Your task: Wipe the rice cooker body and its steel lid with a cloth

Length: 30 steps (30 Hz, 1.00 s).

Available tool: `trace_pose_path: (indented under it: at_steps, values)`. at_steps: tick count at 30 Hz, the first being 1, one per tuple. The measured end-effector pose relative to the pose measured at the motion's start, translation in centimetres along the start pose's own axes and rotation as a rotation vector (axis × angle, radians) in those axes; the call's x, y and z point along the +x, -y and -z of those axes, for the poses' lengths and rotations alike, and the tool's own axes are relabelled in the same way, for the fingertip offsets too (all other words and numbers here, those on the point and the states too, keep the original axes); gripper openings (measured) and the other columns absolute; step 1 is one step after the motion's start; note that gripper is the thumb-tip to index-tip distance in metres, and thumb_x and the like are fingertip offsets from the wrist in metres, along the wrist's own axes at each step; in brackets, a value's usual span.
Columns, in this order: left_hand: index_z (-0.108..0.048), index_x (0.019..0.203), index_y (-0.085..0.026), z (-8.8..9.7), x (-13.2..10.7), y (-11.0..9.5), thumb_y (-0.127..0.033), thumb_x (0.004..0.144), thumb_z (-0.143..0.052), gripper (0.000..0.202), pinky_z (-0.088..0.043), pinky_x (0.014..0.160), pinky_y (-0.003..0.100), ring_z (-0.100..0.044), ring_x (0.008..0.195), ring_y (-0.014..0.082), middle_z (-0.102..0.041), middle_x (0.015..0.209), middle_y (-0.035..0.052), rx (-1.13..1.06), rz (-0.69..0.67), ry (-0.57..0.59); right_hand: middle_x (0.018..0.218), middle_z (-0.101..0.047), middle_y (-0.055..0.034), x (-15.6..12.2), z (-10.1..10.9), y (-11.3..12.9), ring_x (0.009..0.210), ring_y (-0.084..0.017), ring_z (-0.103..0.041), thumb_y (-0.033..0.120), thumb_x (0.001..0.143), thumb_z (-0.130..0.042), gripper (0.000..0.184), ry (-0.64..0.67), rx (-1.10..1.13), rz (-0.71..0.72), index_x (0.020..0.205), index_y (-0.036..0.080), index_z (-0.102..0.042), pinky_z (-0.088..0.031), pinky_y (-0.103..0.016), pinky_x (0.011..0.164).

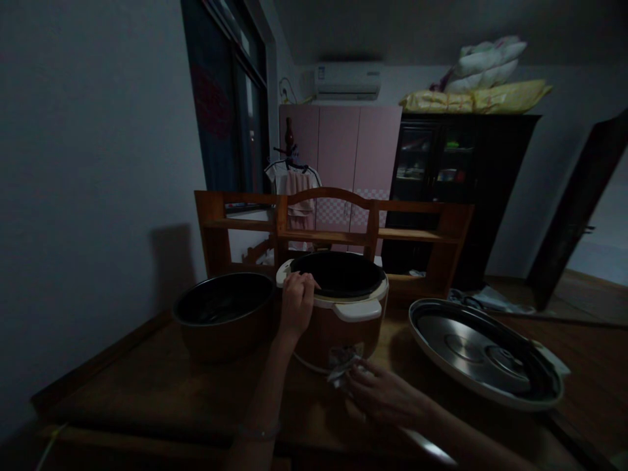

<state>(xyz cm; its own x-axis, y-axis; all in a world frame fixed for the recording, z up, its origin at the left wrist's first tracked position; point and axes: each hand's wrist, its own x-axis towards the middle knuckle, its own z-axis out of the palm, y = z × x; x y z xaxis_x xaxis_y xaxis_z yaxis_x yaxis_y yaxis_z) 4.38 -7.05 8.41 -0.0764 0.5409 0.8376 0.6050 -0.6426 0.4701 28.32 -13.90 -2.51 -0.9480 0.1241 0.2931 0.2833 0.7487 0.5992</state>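
Observation:
In the head view, a large electric cooker stands upright on the wooden desk, its dark round opening facing up. My left hand is closed over the cooker's left rim, fingers curled on the edge. Low at the cooker's front, my right hand grips a crumpled pale cloth against the wall near a label. To the left sits a dark inner pot. On the right lies the cooker's round lid, its shiny metal inside turned up.
A wooden shelf rack rises behind the cooker at the desk's back. The wooden desk meets a white wall on the left. Farther off stand a pink wardrobe and a black cabinet. The room is dim.

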Motion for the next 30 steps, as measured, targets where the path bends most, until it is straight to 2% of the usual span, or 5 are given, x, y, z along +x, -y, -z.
trace_pose_path:
  at_steps: [10,15,19,25,30]
  values:
    - [-0.059,0.072,-0.025,0.1,0.1,-0.1,-0.035,0.104,-0.03,0.044,-0.033,0.109,0.043,-0.057,0.106,0.0233,-0.066,0.086,0.0042,0.001,0.005,0.008,0.111,-0.068,-0.0108,1.3,-2.1,1.6,0.102,-0.024,-0.062,0.022,0.096,-0.056,0.031,-0.088,-0.014,-0.105,0.126,0.011,-0.06,-0.041,-0.042,0.099]
    - [-0.059,0.073,-0.024,0.1,0.1,-0.1,-0.034,0.104,-0.03,0.043,-0.033,0.109,0.043,-0.057,0.102,0.0224,-0.065,0.085,0.0039,-0.01,0.004,0.013,0.122,-0.066,-0.0122,1.2,-1.5,1.3,0.109,-0.026,-0.061,0.018,0.096,-0.051,0.04,-0.119,-0.042,-0.101,0.135,0.008,-0.055,-0.04,-0.043,0.101]
    - [-0.059,0.072,-0.024,0.1,0.1,0.0,-0.035,0.104,-0.031,0.044,-0.035,0.108,0.042,-0.057,0.102,0.0229,-0.065,0.084,0.0044,-0.012,0.01,0.011,0.129,-0.064,-0.0111,1.4,-0.1,0.3,0.111,-0.027,-0.06,0.018,0.095,-0.053,0.046,-0.134,-0.066,-0.109,0.141,0.016,-0.05,-0.041,-0.046,0.102]
    - [-0.06,0.073,-0.025,0.1,0.1,0.0,-0.034,0.104,-0.031,0.043,-0.033,0.109,0.043,-0.057,0.107,0.0233,-0.067,0.087,0.0043,0.005,0.001,0.003,0.11,-0.071,-0.0097,0.8,1.7,-1.8,0.101,-0.022,-0.065,0.01,0.1,-0.04,0.037,-0.265,0.131,-0.342,0.134,0.016,-0.054,-0.049,-0.038,0.095]
    - [-0.06,0.073,-0.025,0.2,0.1,-0.2,-0.032,0.104,-0.03,0.044,-0.034,0.11,0.042,-0.059,0.101,0.0217,-0.066,0.083,0.0032,0.005,-0.012,0.004,0.113,-0.068,-0.0114,-0.7,1.6,-2.5,0.097,-0.024,-0.066,0.014,0.1,-0.043,0.033,-0.362,0.251,-0.647,0.131,0.019,-0.054,-0.055,-0.036,0.081]
